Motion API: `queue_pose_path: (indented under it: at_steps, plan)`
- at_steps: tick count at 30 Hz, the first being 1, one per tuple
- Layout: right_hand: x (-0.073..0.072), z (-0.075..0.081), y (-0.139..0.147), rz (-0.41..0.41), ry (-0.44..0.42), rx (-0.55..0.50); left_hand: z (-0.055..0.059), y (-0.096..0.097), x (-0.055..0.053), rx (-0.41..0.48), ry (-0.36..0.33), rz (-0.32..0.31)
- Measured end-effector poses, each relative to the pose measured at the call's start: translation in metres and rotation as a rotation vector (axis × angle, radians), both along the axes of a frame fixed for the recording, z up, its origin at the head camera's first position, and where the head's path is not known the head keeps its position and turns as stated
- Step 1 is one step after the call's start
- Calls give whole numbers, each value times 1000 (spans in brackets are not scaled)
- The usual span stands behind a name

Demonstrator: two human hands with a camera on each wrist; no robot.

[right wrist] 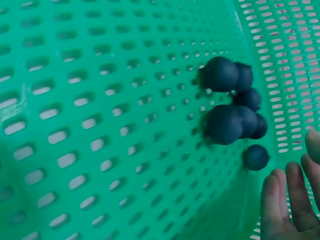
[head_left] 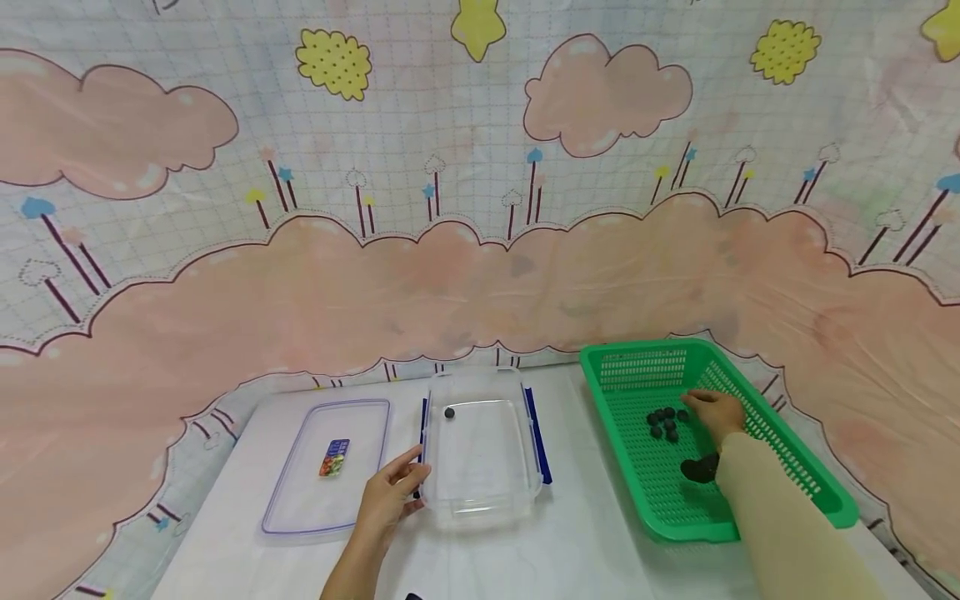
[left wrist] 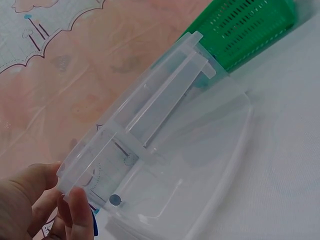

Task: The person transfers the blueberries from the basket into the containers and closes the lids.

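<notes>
My left hand grips the left side wall of a clear plastic container, thumb and fingers around its rim. One small dark ball lies inside, near the far left corner; it also shows in the left wrist view. My right hand reaches into a green perforated basket, over its right half. Beside its fingertips lie several dark-blue round berries that look like blueberries, grouped on the basket floor. In the right wrist view the fingers are extended next to the nearest berry, with nothing seen held.
A clear lid with a purple-blue edge and a colourful label lies flat left of the container. Blue side clips hang along the container. A white cloth covers the table, and a printed curtain rises behind it.
</notes>
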State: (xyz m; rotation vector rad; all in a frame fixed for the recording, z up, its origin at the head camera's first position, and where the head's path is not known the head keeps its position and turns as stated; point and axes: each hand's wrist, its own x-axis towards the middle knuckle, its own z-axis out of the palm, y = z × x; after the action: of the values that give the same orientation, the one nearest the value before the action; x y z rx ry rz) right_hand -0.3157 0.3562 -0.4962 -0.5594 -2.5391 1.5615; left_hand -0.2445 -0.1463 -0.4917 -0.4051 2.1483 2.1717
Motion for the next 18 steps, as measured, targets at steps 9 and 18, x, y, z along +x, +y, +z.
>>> queue_pose_path:
  at_steps: [9, 18]
  plan:
    - [9, -7, -2, 41, -22, 80, 2, -1, 2, -11, 0, -20]
    - [10, -13, -3, 88, -4, 193, 2, -3, 4, -26, 8, -18]
